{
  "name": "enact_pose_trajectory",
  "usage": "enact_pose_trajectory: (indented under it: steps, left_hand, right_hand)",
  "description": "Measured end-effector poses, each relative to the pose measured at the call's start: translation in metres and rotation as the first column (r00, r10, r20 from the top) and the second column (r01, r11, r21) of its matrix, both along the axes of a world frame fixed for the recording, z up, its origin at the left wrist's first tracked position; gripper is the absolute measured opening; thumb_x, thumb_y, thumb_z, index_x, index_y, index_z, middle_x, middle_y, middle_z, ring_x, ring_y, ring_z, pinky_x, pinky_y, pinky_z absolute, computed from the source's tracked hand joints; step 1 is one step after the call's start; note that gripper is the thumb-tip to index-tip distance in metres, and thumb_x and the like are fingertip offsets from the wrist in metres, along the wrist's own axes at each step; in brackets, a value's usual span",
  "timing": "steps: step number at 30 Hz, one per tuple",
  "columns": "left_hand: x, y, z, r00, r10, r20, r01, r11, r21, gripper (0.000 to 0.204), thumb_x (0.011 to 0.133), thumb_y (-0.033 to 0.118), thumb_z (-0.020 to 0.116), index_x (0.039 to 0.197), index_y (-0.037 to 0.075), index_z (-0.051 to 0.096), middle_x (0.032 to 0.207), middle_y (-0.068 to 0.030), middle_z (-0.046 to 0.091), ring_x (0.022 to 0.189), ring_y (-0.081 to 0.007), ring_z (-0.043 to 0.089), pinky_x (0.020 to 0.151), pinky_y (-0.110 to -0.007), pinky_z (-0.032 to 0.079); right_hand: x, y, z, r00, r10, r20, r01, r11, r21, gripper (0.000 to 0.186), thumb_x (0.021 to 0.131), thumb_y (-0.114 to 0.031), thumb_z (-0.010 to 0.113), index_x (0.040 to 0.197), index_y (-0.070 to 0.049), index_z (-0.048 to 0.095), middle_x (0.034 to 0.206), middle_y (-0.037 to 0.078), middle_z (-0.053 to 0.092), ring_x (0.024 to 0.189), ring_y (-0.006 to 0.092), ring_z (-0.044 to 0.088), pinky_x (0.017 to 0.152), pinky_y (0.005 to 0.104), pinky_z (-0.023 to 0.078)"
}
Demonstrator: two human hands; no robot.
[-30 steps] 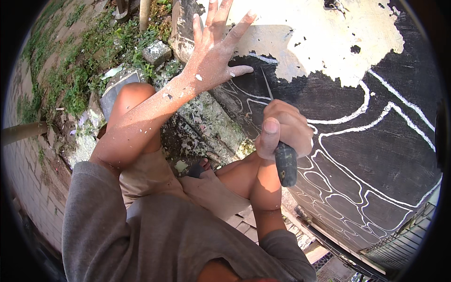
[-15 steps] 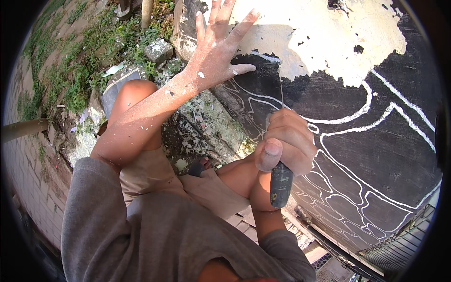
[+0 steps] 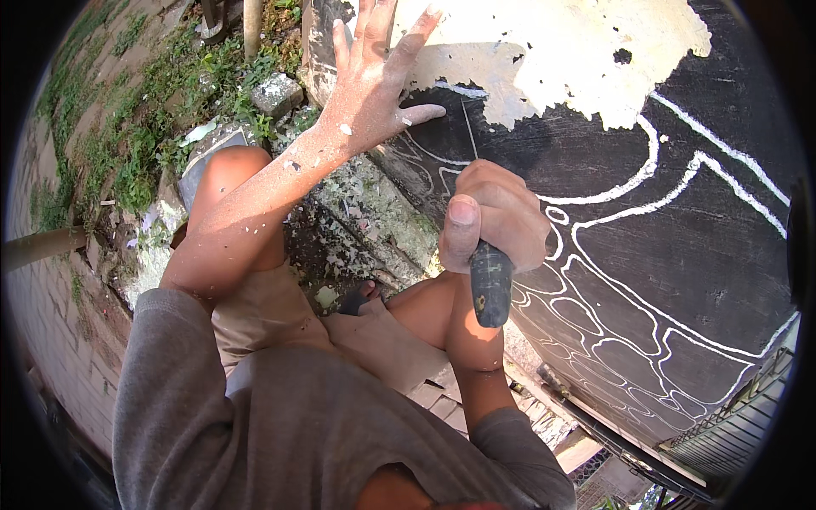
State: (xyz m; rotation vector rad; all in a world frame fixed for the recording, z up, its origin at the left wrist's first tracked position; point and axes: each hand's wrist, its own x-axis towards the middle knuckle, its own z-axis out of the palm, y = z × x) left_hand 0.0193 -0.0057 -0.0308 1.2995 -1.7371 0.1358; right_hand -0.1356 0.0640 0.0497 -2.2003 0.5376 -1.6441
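Note:
My left hand (image 3: pixel 365 106) is spread flat against the wall, its fingers on the left part of the pale peeled patch (image 3: pixel 586 59). Dust and paint flakes cling to this hand and forearm. Lower and to the right, my right hand (image 3: pixel 501 212) is wrapped round a scraper (image 3: pixel 490 289) with a dark, worn handle. Its thin metal blade points up toward the patch's lower edge and shows only as a narrow line; whether the tip touches the wall, I cannot tell. Black paint with white curved outlines covers the wall (image 3: pixel 654 263) around the patch.
A mossy, flaked stone ledge (image 3: pixel 374 204) runs along the wall's foot, beside my bent knees. Grass and weeds (image 3: pixel 144 153) grow at the left, with a loose stone block (image 3: pixel 277 94) among them. A metal grille (image 3: pixel 739 416) stands at the lower right.
My right hand and the scraper have moved up and to the left in the picture. The wall and my left hand have also shifted slightly that way as the view turned.

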Motion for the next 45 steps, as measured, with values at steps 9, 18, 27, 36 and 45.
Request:
enact_pose_trajectory:
  steps: [9,18,27,36,45]
  left_hand:
    - [-0.002,0.005,-0.002,1.000,0.004,0.015,-0.004,1.000,0.004,0.111,0.065,0.043,0.086,0.152,0.020,0.021,0.155,-0.0262,0.007,0.143,-0.0490,0.008,0.108,-0.069,0.016]
    - [-0.004,0.006,0.001,1.000,-0.013,0.011,0.013,1.000,-0.008,0.108,0.065,0.043,0.086,0.151,0.022,0.024,0.156,-0.0232,0.006,0.144,-0.0470,0.008,0.107,-0.070,0.016]
    - [-0.001,0.005,0.001,1.000,-0.024,-0.011,0.024,1.000,-0.017,0.109,0.063,0.042,0.087,0.151,0.024,0.024,0.155,-0.0218,0.009,0.144,-0.0464,0.009,0.107,-0.070,0.016]
    - [0.005,0.012,0.004,1.000,-0.005,0.007,0.005,1.000,0.016,0.106,0.062,0.041,0.087,0.149,0.025,0.028,0.156,-0.0178,0.011,0.143,-0.0459,0.012,0.108,-0.071,0.017]
    - [0.007,0.020,0.027,0.997,-0.043,0.068,0.032,0.987,0.160,0.100,0.071,0.037,0.082,0.150,0.012,0.027,0.152,-0.0301,0.011,0.137,-0.0514,0.019,0.109,-0.066,0.016]
  right_hand:
    - [-0.004,0.011,0.015,0.999,0.037,0.027,-0.035,0.996,-0.088,0.045,0.093,-0.016,0.056,0.054,-0.003,0.037,0.045,0.003,0.041,0.036,0.0141,0.038,0.036,0.0287,0.032]
    - [-0.004,-0.004,0.004,0.989,0.028,0.142,-0.019,0.998,-0.063,0.042,0.092,-0.010,0.054,0.055,-0.004,0.034,0.044,0.003,0.039,0.036,0.0132,0.036,0.035,0.0290,0.031]
    - [0.007,-0.009,-0.006,0.999,-0.021,0.028,0.022,0.999,-0.033,0.040,0.093,-0.014,0.056,0.059,-0.003,0.040,0.046,0.004,0.042,0.038,0.0144,0.040,0.037,0.0281,0.033]
    - [0.009,0.002,0.008,1.000,0.020,0.002,-0.020,0.996,-0.087,0.041,0.093,-0.011,0.053,0.056,-0.002,0.038,0.046,0.004,0.041,0.038,0.0144,0.038,0.037,0.0280,0.032]
    - [0.001,-0.004,0.010,0.998,-0.005,0.062,0.007,0.999,-0.036,0.043,0.093,-0.013,0.054,0.055,-0.004,0.035,0.045,0.004,0.041,0.037,0.0138,0.038,0.036,0.0279,0.031]
